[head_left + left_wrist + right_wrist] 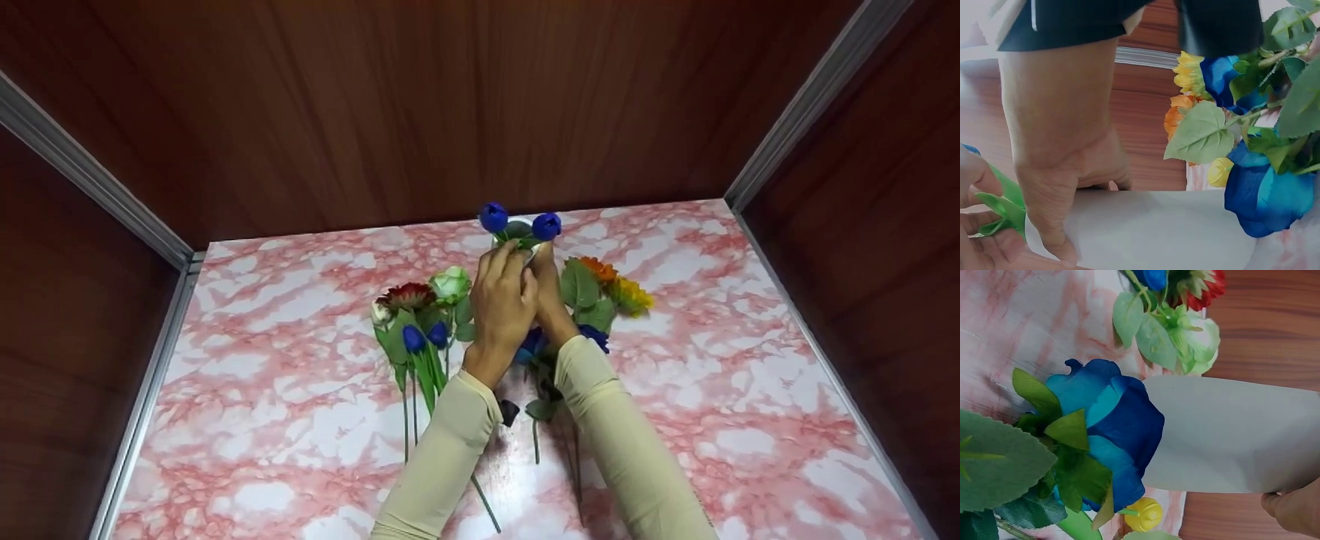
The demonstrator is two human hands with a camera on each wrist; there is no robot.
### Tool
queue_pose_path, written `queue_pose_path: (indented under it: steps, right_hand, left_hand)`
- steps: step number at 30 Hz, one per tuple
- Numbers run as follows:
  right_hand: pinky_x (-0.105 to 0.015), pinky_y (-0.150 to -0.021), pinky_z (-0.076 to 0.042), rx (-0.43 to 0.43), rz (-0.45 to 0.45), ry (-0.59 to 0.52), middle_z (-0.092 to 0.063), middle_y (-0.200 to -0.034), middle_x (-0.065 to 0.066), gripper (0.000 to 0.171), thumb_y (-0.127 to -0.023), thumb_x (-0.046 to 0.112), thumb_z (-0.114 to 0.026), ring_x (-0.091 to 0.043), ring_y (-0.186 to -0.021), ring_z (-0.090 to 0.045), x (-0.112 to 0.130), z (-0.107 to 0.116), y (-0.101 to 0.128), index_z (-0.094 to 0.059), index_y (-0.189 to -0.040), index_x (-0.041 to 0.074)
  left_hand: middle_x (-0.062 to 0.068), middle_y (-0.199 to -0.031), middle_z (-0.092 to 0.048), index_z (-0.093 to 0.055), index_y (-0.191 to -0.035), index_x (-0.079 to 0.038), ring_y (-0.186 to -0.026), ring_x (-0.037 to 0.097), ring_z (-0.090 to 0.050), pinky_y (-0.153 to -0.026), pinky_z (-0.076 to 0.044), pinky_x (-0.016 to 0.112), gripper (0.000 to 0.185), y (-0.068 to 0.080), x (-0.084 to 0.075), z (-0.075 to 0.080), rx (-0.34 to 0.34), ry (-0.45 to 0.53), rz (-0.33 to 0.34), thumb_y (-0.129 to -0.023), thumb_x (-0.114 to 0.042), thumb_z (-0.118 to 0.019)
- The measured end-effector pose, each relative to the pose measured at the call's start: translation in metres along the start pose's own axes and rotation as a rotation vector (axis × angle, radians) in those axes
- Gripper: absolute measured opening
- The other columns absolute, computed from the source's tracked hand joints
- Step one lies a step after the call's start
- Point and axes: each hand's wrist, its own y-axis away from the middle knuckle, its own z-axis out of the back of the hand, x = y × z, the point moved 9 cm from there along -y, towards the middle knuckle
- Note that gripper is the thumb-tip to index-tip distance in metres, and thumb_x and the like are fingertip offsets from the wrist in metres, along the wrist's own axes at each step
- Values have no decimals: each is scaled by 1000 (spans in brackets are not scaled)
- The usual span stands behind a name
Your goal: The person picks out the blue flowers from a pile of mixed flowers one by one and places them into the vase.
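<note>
A white vase [1157,230] stands upright near the table's back edge; the head view shows its round mouth [517,228]. My right hand [551,289] grips the vase near its rim, thumb on the outside in the left wrist view. Over the mouth, my left hand [504,296] holds blue tulips by their green leaves [1008,205]. Two tulip heads [493,217] show beyond my fingers, one to the left and one to the right. The stem ends are hidden. A blue rose [1123,433] lies in front of the vase base.
Left of the vase lie a dark red flower [407,295], a pale green rose [451,284] and two more blue tulips [414,339]. To the right are an orange flower [598,269] and a yellow sunflower [631,296]. Brown wood panels [450,112] enclose the marbled table [285,420].
</note>
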Motion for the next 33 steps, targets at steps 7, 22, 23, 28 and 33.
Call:
queue_pose_path:
  steps: [7, 22, 23, 28, 33]
  right_hand:
    - [-30, -97, -41, 14, -1, -102, -55, -121, -31, 59, -82, -4, -65, -37, -110, -55, -5, -1, 4, -34, -131, -15]
    - [-43, -94, -45, 4, -55, 14, -61, -117, -24, 64, -72, 1, -78, -33, -107, -58, -4, 6, 3, -45, -126, -8]
    - [-42, -94, -45, 6, -54, 5, -60, -118, -23, 65, -73, 1, -78, -33, -107, -58, -3, 7, 3, -44, -127, -7]
    - [-46, -99, -39, 40, -34, -60, -51, -128, -29, 72, -76, -2, -76, -38, -114, -52, 23, 15, 9, -36, -135, -11]
    - [-49, -108, -29, 60, -177, 15, -39, -142, -27, 85, -84, 16, -75, -35, -134, -36, 6, 19, 18, -23, -147, -3]
  left_hand:
    - [11, -122, -63, -74, -99, -7, -108, 27, -58, -89, -49, 37, 19, 6, 1, 7, -44, 6, -10, -84, -4, -63]
    - [10, -112, -67, -73, -88, -5, -102, 24, -61, -87, -49, 34, 12, 8, -1, 37, -202, 62, -36, -80, -1, -65]
    - [10, -112, -67, -73, -88, -5, -102, 24, -61, -87, -49, 33, 12, 8, -1, 38, -207, 69, -34, -80, -1, -66]
    - [10, -108, -67, -73, -87, -4, -99, 23, -61, -85, -50, 32, 10, 9, 2, 43, -215, 103, -23, -80, 0, -67]
    - [11, -107, -67, -73, -87, -3, -98, 23, -61, -85, -50, 34, 9, 15, 8, 44, -199, 121, 1, -83, -1, -65]
